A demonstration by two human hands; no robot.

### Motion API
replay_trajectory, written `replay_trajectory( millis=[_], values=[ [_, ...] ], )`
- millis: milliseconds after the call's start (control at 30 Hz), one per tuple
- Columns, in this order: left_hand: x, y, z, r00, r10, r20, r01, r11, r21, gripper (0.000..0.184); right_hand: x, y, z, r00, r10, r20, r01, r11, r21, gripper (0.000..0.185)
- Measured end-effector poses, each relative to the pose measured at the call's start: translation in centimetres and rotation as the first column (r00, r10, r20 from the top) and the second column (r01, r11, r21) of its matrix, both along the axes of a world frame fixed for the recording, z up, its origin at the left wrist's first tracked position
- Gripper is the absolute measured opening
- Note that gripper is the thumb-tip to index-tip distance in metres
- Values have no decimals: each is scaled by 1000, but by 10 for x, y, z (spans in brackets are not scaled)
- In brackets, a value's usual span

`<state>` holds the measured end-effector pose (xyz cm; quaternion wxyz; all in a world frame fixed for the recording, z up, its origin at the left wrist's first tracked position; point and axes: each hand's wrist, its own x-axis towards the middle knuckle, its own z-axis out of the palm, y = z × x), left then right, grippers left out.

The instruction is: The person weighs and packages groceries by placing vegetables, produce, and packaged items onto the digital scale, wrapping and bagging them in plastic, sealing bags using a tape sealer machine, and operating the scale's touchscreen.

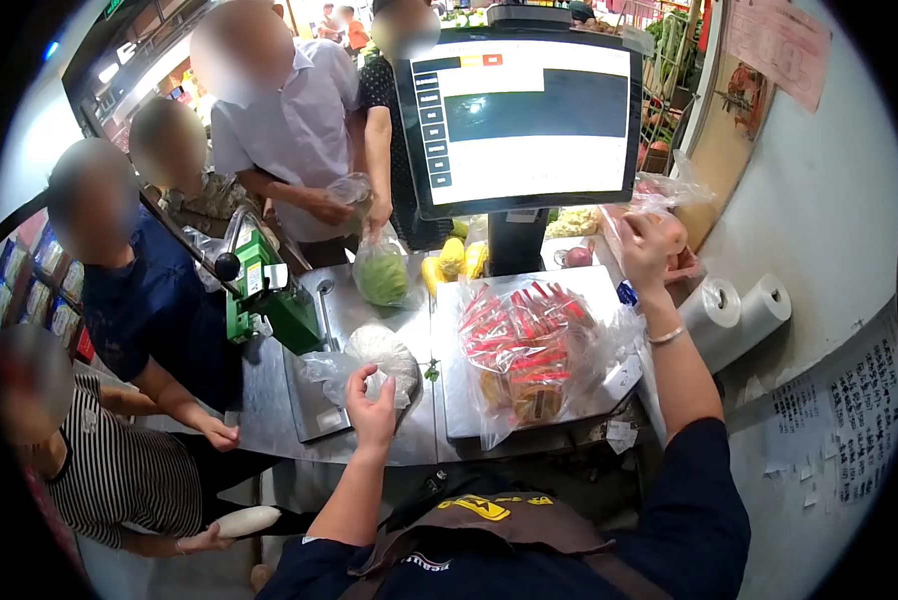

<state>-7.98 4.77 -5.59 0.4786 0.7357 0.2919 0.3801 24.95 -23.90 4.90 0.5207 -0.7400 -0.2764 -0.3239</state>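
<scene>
My left hand (371, 408) is over the front of the metal counter, its thumb and fingers apart and curved. Just beyond it sits a clear plastic bag (379, 350) with a pale, rounded item inside; whether my fingers touch its loose end I cannot tell. My right hand (652, 248) is raised to the right of the screen, fingers curled together, beside pinkish plastic bags (681, 188). What those fingers grip, if anything, is hidden. Between my arms, a large clear bag of red-topped packets (529, 345) lies on the weighing plate (609, 290).
A lit touchscreen (539, 120) stands behind the plate. To the left is a green bag-sealing device (269, 290). Several people face the counter; one holds a bagged green vegetable (384, 277), another a white radish (249, 521). Plastic rolls (766, 303) stand at right.
</scene>
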Motion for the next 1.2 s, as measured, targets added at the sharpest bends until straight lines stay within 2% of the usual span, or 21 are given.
replay_trajectory(
  millis=[33, 67, 100, 133, 200, 433, 633, 733, 800, 867, 933, 1000, 1067, 1167, 1200],
  values=[
    [-1, -1, 4, 1000, -11, 0, 11, 1000, -6, 29, -2, 19, 14, 987, 42, 154, -35, 998, -50, 10],
    [-2, -4, 8, 1000, -21, 16, 21, 1000, 0, 28, -8, 37, 28, 964, 25, 265, 10, 992, -130, 8],
    [-3, -7, 13, 999, -33, 32, 32, 999, 7, 27, -14, 52, 42, 959, 77, 271, -34, 986, -161, 8],
    [-4, -9, 17, 998, -45, 47, 44, 999, 14, 26, -13, 67, 51, 919, 140, 368, -81, 982, -172, 7],
    [-6, -14, 23, 991, -65, 120, 68, 997, -20, 24, -18, 88, 70, 875, 177, 451, -109, 979, -173, 6],
    [-31, 6, 11, 980, -28, 199, 68, 978, -197, 21, -7, 113, 76, 863, 176, 473, -138, 984, -113, 7],
    [-39, 23, 3, 983, -63, 170, 83, 990, -113, 15, -5, 117, 79, 848, 165, 504, -124, 986, -115, 9],
    [-37, 25, 10, 982, -71, 176, 102, 979, -174, 14, -6, 117, 85, 853, 159, 496, -123, 987, -106, 8],
    [-34, 26, 13, 980, -82, 181, 111, 981, -156, 14, -6, 117, 86, 871, 146, 470, -116, 989, -93, 8],
    [-36, 26, 17, 977, -98, 190, 128, 980, -152, 13, 0, 115, 85, 865, 83, 494, -58, 996, -66, 10],
    [-34, 24, 20, 972, -135, 194, 169, 970, -174, 13, 5, 105, 84, 852, 93, 515, -58, 995, -84, 11],
    [-34, 15, 34, 980, -168, 111, 185, 967, -174, 14, 16, 92, 74, 832, 0, 555, 36, 998, -54, 17],
    [-35, 13, 28, 972, -198, 124, 218, 959, -181, 15, -2, 68, 71, 854, -58, 517, 74, 997, -11, 9],
    [-39, 15, 22, 970, -235, 58, 241, 957, -161, 15, -22, 30, 51, 970, -100, 221, 56, 979, 196, 9],
    [-38, 15, 22, 967, -250, 49, 254, 954, -161, 15, -23, 9, 43, 784, -230, 577, 256, 966, 38, 5]
  ],
)
